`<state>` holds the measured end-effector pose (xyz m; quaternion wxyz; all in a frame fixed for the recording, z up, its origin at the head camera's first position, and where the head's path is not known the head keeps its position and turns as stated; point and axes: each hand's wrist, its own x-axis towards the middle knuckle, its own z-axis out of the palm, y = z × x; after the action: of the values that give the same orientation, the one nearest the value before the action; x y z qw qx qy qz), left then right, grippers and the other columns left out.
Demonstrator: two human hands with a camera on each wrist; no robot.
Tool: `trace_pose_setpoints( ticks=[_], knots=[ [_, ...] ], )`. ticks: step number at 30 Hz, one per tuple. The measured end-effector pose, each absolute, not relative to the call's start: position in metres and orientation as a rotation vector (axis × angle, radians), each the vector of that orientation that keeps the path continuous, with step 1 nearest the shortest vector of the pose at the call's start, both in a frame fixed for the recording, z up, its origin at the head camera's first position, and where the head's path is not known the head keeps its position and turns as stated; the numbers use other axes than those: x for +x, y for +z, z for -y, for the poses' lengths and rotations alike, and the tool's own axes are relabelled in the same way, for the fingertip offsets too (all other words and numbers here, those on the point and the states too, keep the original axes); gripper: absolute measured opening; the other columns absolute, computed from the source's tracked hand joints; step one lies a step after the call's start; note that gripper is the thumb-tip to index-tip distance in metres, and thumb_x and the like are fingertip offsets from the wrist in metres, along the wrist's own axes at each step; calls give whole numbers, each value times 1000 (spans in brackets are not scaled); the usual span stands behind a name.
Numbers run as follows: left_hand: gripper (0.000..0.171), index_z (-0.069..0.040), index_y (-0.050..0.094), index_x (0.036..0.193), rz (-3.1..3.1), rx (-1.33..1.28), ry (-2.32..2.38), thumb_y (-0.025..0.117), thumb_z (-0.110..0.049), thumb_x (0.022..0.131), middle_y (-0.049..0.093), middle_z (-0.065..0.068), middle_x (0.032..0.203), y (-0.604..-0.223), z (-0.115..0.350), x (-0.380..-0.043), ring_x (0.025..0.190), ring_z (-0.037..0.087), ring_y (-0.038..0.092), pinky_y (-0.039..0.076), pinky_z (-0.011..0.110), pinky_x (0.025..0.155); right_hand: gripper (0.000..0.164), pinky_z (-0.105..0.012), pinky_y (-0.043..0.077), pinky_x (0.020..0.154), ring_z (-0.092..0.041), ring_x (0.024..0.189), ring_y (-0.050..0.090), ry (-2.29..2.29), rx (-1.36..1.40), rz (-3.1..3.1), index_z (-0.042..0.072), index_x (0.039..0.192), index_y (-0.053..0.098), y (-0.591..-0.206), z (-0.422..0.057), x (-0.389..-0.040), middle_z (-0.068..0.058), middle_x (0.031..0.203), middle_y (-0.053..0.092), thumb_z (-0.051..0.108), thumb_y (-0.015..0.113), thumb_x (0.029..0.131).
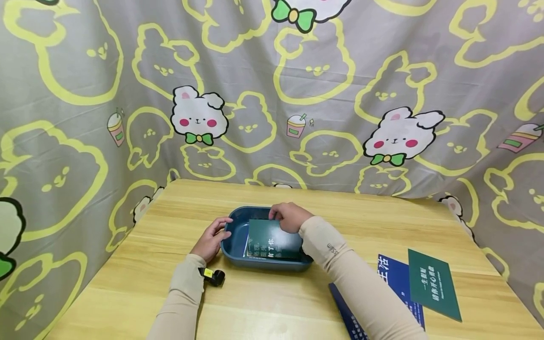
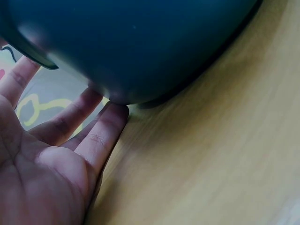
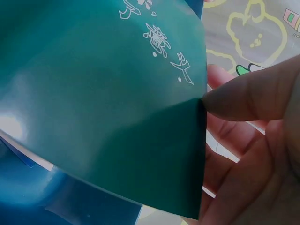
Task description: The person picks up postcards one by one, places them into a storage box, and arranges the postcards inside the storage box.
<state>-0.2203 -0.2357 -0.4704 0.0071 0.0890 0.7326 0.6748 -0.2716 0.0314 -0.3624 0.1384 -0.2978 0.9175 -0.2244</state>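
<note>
A dark teal-blue rectangular basin (image 1: 267, 265) with rounded corners sits on the table. My left hand (image 1: 211, 240) holds its left end, with fingers over the rim and others against the outer wall (image 2: 136, 51), low down. Inside and over the basin is a dark green card (image 1: 263, 236) printed with white characters. My right hand (image 1: 291, 217) pinches the edge of this card (image 3: 117, 122) between thumb and fingers, and the card bows slightly. Beneath it, the edge of another card (image 3: 28, 154), white and blue, peeks out.
At the right of the wooden table (image 1: 263, 307), another green card (image 1: 433, 283) overlaps a blue card (image 1: 395, 278). A further blue card (image 1: 346, 311) is partly hidden by the right sleeve. A patterned grey curtain (image 1: 255, 156) hangs behind the table.
</note>
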Motion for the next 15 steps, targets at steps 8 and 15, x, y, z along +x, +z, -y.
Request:
trace_pose_setpoints(
  ticks=[8,15],
  knots=[
    [36,2,45,132,-2303,258,2098,50,-2,97,45,26,127,-470,236,-221,52,7,36,32,18,49,33,-37,49,79,-21,89,55,-615,-801,-2629,11,107,63,-363,-29,-269,-6,100,61,-11,53,85],
    [36,2,46,132,-2320,254,2085,51,-3,97,44,26,128,-469,236,-221,64,11,43,32,19,50,30,-40,50,84,-22,91,55,-606,-766,-2638,12,109,64,-364,-29,-269,-7,102,61,-7,57,87]
  ],
)
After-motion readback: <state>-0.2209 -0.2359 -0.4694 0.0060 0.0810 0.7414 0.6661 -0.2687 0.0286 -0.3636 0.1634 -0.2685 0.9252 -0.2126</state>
